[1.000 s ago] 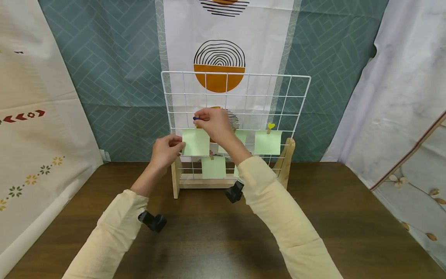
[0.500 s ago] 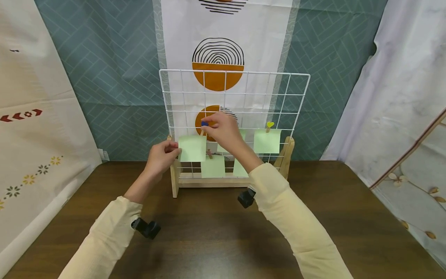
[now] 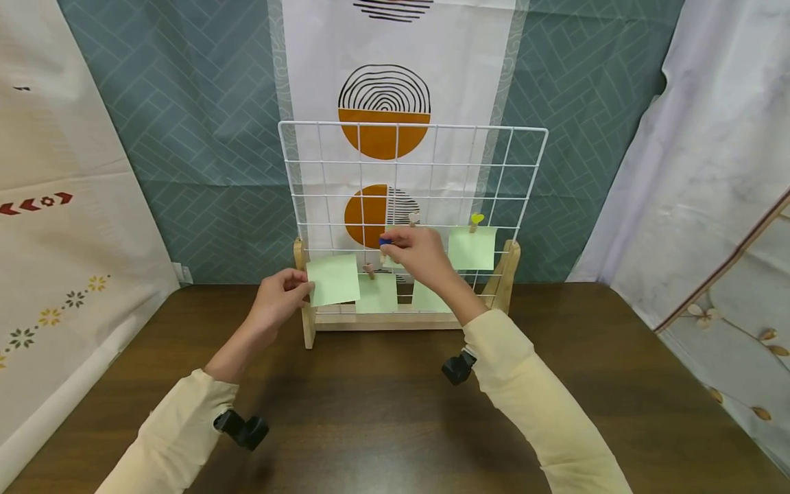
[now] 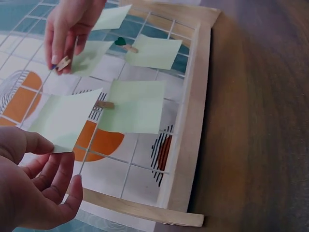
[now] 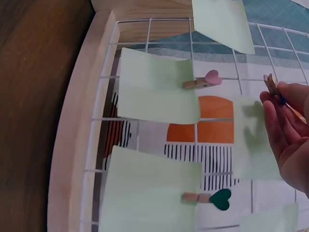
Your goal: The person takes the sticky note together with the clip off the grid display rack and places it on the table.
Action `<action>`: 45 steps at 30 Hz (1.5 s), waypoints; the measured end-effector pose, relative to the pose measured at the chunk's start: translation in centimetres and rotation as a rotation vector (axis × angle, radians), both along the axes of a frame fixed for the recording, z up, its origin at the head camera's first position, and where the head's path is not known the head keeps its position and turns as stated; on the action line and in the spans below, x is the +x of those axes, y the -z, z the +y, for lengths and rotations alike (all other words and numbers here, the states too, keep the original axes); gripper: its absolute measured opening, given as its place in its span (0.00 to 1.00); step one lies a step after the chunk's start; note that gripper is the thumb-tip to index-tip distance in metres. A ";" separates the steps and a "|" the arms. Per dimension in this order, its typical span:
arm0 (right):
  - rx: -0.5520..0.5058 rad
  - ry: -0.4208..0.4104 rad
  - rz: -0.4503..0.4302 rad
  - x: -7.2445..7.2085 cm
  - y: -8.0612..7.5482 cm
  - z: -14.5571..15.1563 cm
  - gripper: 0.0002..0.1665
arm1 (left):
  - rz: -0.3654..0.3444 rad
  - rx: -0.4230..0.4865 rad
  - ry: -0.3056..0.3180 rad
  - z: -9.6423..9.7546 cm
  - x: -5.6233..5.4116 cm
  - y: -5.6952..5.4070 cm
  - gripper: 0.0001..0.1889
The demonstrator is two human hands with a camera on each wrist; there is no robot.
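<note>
my left hand (image 3: 278,302) has finger and thumb pinched on the left edge of a loose green note (image 3: 334,280), held up before the lower left of the wire grid (image 3: 413,125). my right hand (image 3: 426,255), well apart from it, pinches a small wooden clip (image 5: 271,86) with a blue top. i judge the step to be parting this note from its clip. the next move calls for a steady pinch, keeping the paper off the neighbouring note (image 3: 377,295).
</note>
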State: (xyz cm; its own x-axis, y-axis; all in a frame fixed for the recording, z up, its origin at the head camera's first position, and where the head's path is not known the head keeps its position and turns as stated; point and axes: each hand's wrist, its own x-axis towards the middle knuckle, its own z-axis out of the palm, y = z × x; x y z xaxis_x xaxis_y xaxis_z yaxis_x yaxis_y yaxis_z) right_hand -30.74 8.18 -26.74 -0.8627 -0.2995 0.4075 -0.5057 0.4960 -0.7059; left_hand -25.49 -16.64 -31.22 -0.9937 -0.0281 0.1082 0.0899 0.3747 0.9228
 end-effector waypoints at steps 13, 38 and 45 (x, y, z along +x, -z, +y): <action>0.037 -0.015 -0.064 1.2 3.1 3.0 0.14 | -0.055 0.011 0.020 -0.2 0.6 1.9 0.14; 0.070 0.067 -0.095 3.8 7.4 12.0 0.14 | -0.146 -0.076 0.074 -4.1 3.1 6.2 0.12; 0.100 0.090 -0.093 4.1 8.6 14.2 0.13 | -0.184 -0.095 0.078 -5.5 3.5 7.0 0.12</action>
